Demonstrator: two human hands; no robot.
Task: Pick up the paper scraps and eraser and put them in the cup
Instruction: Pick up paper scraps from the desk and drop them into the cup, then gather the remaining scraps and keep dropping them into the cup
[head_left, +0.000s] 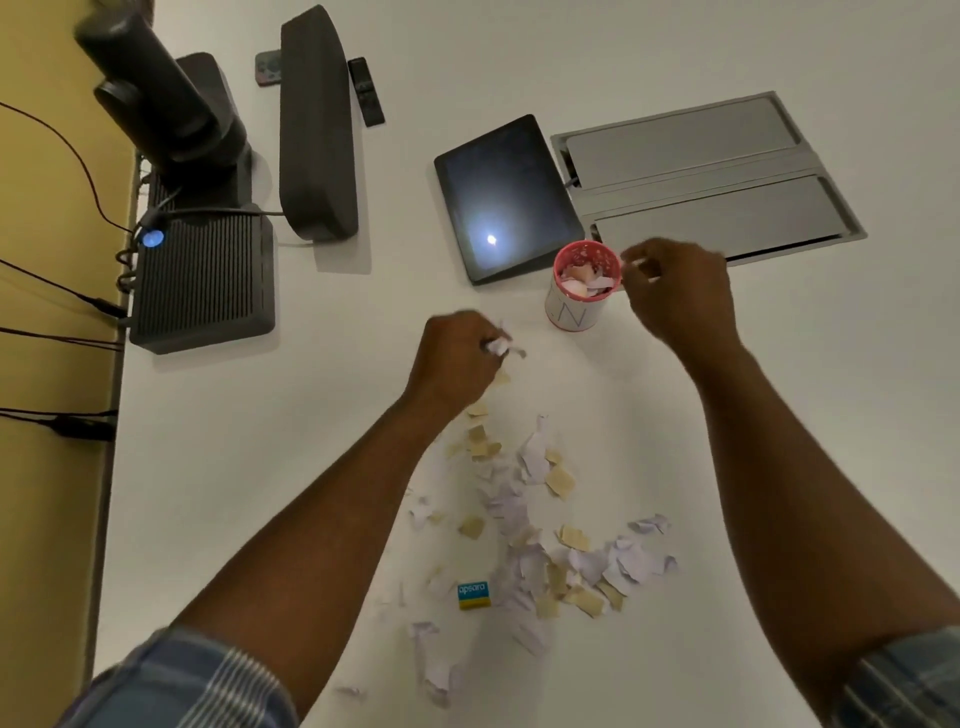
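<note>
Both hands are up near the cup. Left hand (457, 358) is curled round a little wad of white paper, at about 8 o'clock from the cup (581, 291). Right hand (675, 291) is just beside the cup rim at 3 o'clock, fingers curled. It's blurry, so I can't tell if it holds a bit of paper or nothing.

Cup stands on the white counter (260, 467), next to a dark tablet (506, 197) at its 10 o'clock. It already has paper bits inside, near the top.

Lots of paper scraps (524, 509) are still on the counter, white and tan ones, spread at 6 o'clock from the cup, between the two arms. Eraser (474, 595) is blue w/ a yellow edge, lying at the near left side of the pile, not picked up yet.

Step now looks like: drop what's in the hands into the cup. To do it well:
- bring the left hand right over the cup mouth before letting go, so bits don't flutter out
- don't bump the cup, it's light & could tip
- press the paper down a bit, cup looks pretty full
- grab big bunches next, eraser too
</note>
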